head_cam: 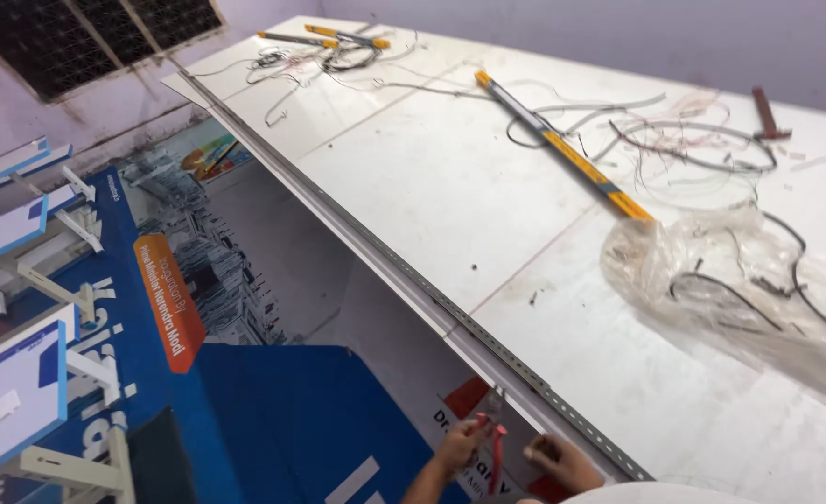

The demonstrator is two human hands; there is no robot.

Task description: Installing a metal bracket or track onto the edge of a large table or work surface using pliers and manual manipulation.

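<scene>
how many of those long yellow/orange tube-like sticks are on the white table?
3: two at the far end, yellow stick and second stick; one long stick lying diagonally mid-table by the plastic bag. Wires may hide more.

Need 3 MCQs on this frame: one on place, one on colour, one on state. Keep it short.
1. Where does the clear plastic bag lie?
A. on the white table, right side
B. on the floor
C. hung on the wall

2. What colour are the handles of the pliers in the left hand?
A. green
B. red
C. black

3. How does the long yellow bar sit?
A. stood upright
B. flat on the table, slanting
C. held in the right hand

Key: 1 A, the bag rests on the tabletop at right, over some wires. 2 B, red handles show below the fist. 3 B, it lies flat, one end at the bag; the right hand is down at the table's perforated edge rail.
</scene>
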